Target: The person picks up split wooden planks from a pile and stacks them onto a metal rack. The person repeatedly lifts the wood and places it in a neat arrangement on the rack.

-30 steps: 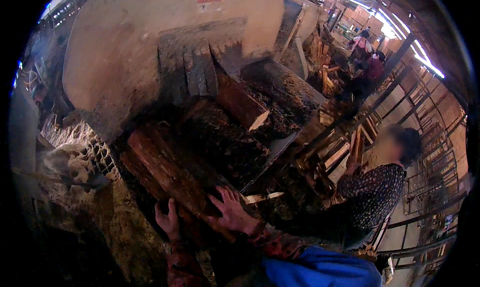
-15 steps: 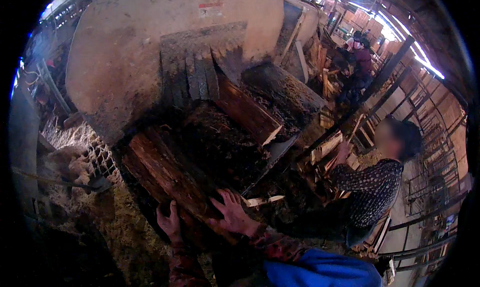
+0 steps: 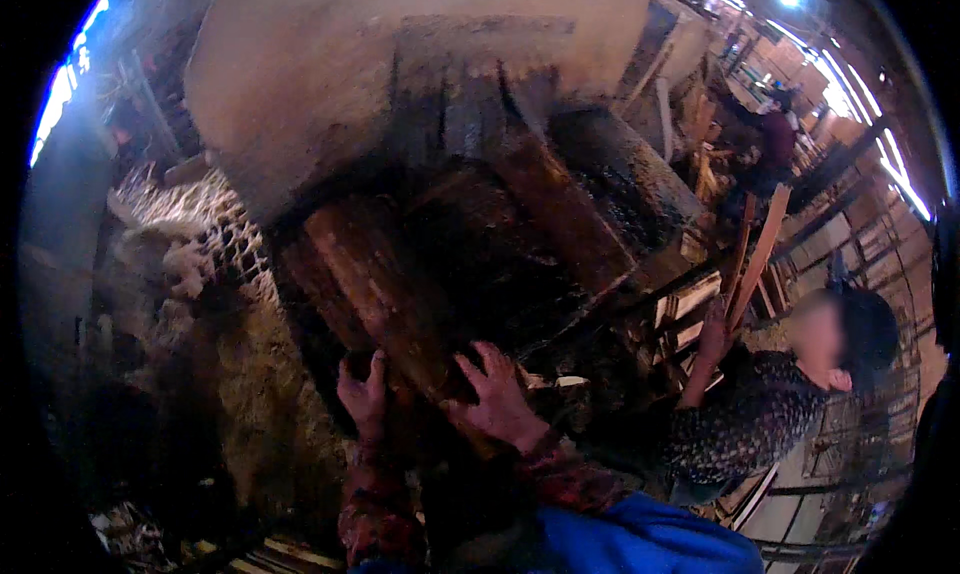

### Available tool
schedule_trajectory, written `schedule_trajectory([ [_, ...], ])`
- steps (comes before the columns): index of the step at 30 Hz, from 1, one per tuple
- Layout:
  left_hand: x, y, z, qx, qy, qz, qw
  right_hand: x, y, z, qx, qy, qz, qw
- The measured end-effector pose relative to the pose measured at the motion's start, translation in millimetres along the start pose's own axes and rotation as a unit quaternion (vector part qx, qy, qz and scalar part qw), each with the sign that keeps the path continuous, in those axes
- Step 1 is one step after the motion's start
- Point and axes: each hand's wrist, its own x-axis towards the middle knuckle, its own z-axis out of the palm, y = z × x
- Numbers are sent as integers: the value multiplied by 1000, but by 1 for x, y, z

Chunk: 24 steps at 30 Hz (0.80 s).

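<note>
A bark-covered timber slab (image 3: 375, 289) slopes away from me into the mouth of a big tan machine (image 3: 330, 84). At its near end my left hand (image 3: 365, 398) rests against the left side, thumb and fingers apart. My right hand (image 3: 497, 396) lies at the right side of the same slab with its fingers spread. A second reddish-brown timber (image 3: 565, 209) lies further right in the machine's mouth. Dark hanging flaps (image 3: 470, 114) partly hide the far ends of both timbers. The bed between the timbers is in deep shadow.
A person (image 3: 740, 414) at my right holds long thin wood strips (image 3: 757, 259) upright. Split boards (image 3: 690, 299) are piled beside them. Sawdust (image 3: 260, 414) and a grille (image 3: 238, 249) lie at the left. Another person (image 3: 775, 139) stands further back.
My view has shifted, so the machine and timbers sit further right. Both hands stay at the slab's near end. The person at my right has raised wood strips upright.
</note>
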Motion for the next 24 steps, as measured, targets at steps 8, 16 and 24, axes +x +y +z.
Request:
schedule_trajectory([
  [8, 30, -48, 3, -19, 7, -8, 1000, -3, -5, -16, 58, -45, -16, 997],
  [16, 45, -96, 7, -892, -313, -208, 253, 3, -7, -24, 69, -50, -9, 996],
  [24, 46, -96, 12, -682, -294, -294, -602, 31, 18, -41, 56, 34, 17, 998],
])
